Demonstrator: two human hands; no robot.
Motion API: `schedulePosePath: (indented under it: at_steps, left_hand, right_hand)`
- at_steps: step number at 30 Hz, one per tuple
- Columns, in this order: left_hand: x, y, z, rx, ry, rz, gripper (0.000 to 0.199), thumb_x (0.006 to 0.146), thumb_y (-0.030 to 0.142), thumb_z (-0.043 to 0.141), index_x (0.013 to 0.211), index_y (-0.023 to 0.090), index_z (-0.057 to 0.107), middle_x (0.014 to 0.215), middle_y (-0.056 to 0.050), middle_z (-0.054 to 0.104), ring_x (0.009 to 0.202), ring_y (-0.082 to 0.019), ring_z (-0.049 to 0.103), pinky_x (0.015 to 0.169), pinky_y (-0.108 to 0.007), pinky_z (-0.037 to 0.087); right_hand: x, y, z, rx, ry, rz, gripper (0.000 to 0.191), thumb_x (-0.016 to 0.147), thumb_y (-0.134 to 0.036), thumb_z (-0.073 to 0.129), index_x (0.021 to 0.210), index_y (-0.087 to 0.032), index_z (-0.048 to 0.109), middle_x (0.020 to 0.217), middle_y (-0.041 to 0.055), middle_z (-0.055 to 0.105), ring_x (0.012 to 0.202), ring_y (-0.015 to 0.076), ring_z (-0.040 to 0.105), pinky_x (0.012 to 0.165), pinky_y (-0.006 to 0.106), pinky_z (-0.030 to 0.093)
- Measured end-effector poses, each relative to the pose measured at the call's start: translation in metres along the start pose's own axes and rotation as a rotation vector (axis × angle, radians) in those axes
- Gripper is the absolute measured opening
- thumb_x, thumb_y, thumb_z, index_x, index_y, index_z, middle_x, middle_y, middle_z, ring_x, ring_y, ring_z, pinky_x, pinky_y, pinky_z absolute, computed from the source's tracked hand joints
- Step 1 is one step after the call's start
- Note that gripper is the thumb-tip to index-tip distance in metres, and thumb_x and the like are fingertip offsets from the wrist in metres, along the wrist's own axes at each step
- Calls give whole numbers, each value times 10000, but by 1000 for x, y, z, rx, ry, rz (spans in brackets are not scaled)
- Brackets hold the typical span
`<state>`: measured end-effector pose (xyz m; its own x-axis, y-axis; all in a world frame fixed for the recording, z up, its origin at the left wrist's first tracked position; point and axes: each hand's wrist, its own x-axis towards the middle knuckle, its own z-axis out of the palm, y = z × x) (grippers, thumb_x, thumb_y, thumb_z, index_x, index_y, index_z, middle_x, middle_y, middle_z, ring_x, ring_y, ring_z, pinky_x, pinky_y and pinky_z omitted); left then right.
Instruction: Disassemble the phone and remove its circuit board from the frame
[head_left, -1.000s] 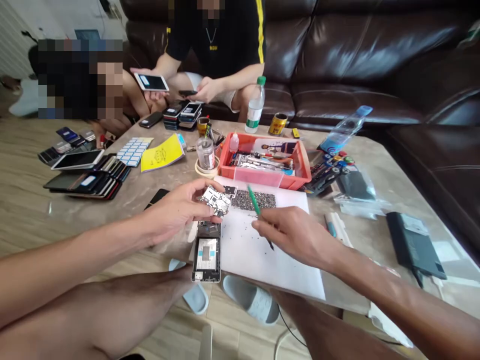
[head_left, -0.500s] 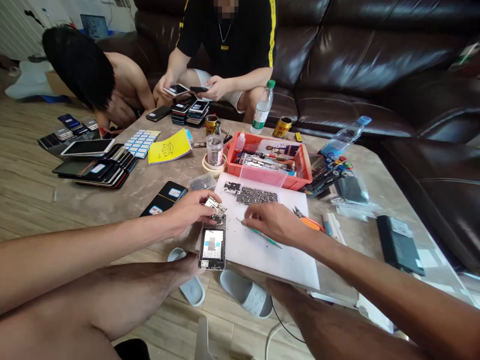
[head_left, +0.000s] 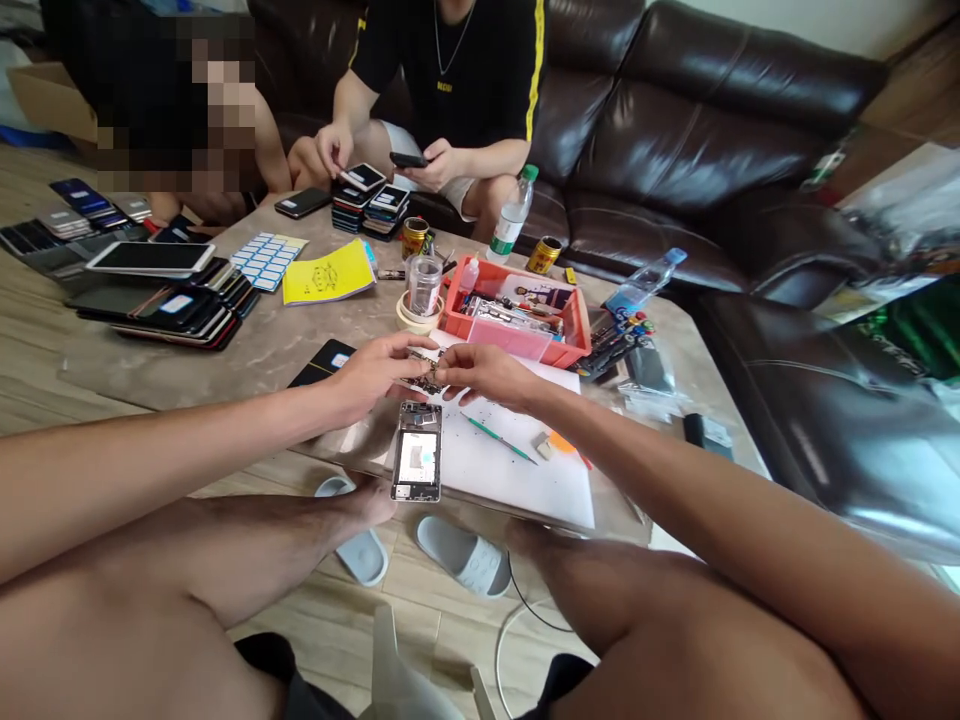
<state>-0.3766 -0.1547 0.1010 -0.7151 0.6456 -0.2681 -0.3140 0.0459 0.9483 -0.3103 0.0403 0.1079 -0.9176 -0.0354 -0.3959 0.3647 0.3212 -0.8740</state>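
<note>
Between my two hands is a small circuit board (head_left: 424, 372), held above the near-left part of a white foam sheet (head_left: 555, 490). My left hand (head_left: 375, 375) grips its left side, fingers closed on it. The fingertips of my right hand (head_left: 484, 375) pinch its right edge. Just below lies an opened phone (head_left: 417, 455) with its battery showing, at the sheet's left edge. A green pen-like tool (head_left: 501, 440) rests on the sheet below my right hand. A small greyish piece (head_left: 544, 446) lies right of it, beside something orange (head_left: 562, 442) partly under my right forearm.
Behind my hands stand an orange-red tool tray (head_left: 517, 340), a clear cup (head_left: 424, 285) on tape rolls, and bottles. Stacked phones (head_left: 172, 300) and a yellow booklet (head_left: 330, 272) are at the left. A person (head_left: 450, 90) opposite handles phones; another person bends at the left.
My right hand has moved left from the green tool to the board, which is now lifted off the phone. The person opposite has lowered a white phone onto the stack. The view has shifted.
</note>
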Motion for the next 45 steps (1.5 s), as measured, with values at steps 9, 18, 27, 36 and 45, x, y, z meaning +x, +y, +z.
schedulePosePath:
  at_steps: [9,18,27,36,45]
  left_hand:
    - [-4,-7,-25,264,157,-204,160,788,148,723,932,179,658,802,-17,638,640,-154,626,510,-268,556]
    - [-1,-35,-23,398,2,-355,202,777,245,772,939,190,665,814,-40,705,620,-163,627,499,-261,530]
    - [0,-33,-19,438,-32,-385,249,801,294,758,957,217,580,783,-11,686,609,-166,624,517,-275,539]
    - [3,-39,-21,460,-58,-368,243,804,328,757,927,226,574,776,-14,711,638,-186,670,577,-303,570]
    - [10,-33,-20,512,7,-213,167,745,246,816,758,192,658,649,11,603,558,-141,544,477,-246,436]
  right_hand:
    - [8,28,2,-209,-44,10,157,949,-131,674,803,-169,715,724,10,747,684,143,721,624,224,589]
    - [11,37,14,-463,-18,-46,118,944,-183,697,916,-175,812,731,11,785,659,155,727,694,239,546]
    - [13,37,17,-440,-28,-26,178,969,-122,646,997,-158,818,756,16,793,734,149,764,739,215,565]
    - [16,42,12,-310,-15,-28,166,956,-83,646,884,-154,778,683,9,760,648,138,732,619,205,561]
    - [3,32,6,-175,22,19,174,953,-85,651,821,-159,737,706,18,742,686,136,715,631,215,578]
